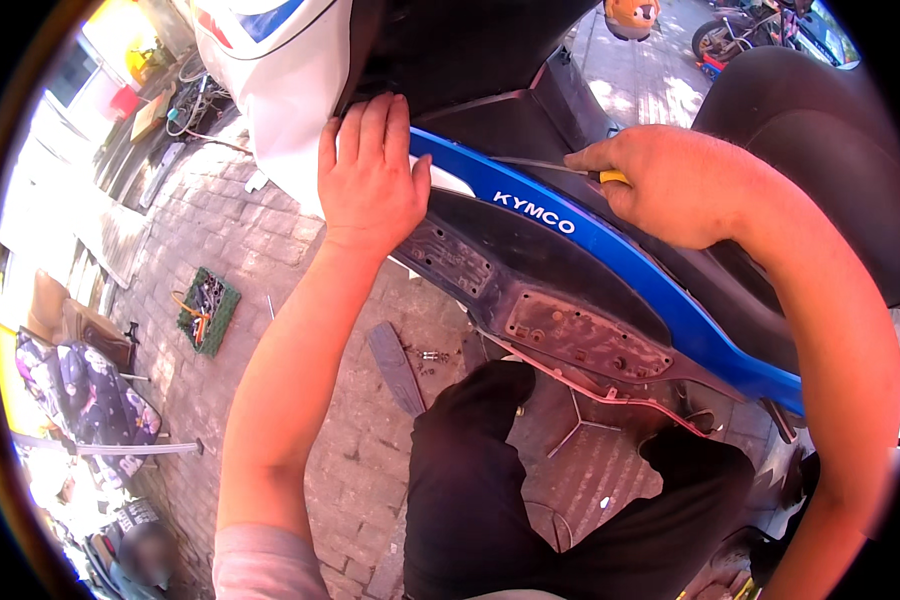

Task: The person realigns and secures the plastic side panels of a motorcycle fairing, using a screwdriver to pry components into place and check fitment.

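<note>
A motor scooter lies across the view, with a long blue side panel (630, 265) bearing white lettering. My left hand (372, 180) rests with its fingers stretched out at the panel's front end, by the white front bodywork (290, 110). In my right hand (675, 185) is a screwdriver (612, 177) with a yellow handle, mostly covered by my fingers. Its thin shaft points left along the panel's upper edge; whether the tip is in the seam I cannot tell. Below the panel, a dark, dusty footrest base (585, 335) with holes shows.
A green basket (210, 312) of tools stands on the brick paving to the left. Nearer, a dark flat strip (395, 368) lies beside small metal parts (434, 356). The black seat (810, 140) is at right. An orange ornament (632, 15) shows at the top.
</note>
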A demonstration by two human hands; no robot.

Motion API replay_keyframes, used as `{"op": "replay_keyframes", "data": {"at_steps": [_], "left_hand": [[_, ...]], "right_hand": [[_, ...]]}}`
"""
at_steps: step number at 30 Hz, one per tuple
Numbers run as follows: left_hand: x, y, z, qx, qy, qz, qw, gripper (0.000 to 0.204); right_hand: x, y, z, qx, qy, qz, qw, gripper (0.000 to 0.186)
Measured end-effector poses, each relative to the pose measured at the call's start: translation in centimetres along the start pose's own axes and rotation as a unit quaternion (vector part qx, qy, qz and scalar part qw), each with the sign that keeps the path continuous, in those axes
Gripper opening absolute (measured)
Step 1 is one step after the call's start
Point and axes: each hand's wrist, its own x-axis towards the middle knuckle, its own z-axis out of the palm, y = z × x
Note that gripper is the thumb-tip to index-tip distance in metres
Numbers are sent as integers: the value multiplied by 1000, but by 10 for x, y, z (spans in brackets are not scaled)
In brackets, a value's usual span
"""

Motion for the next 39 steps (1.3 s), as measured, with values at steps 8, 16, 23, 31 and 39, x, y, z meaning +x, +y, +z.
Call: {"op": "replay_keyframes", "data": {"at_steps": [8, 16, 23, 31, 39], "left_hand": [[-26, -15, 29, 26, -2, 34, 999, 79], [-14, -21, 28, 33, 2, 21, 999, 66], [3, -39, 18, 27, -49, 58, 997, 58], [7, -32, 27, 5, -45, 48, 998, 55], [6, -41, 26, 10, -35, 59, 998, 53]], "right_hand": [[11, 18, -12, -95, 20, -68, 993, 41], [-39, -36, 133, 224, 168, 26, 960, 49], [-4, -116, 191, 381, 281, 80, 877, 60], [-11, -109, 151, 400, 189, 111, 890, 56], [22, -44, -19, 71, -50, 25, 996, 46]]}}
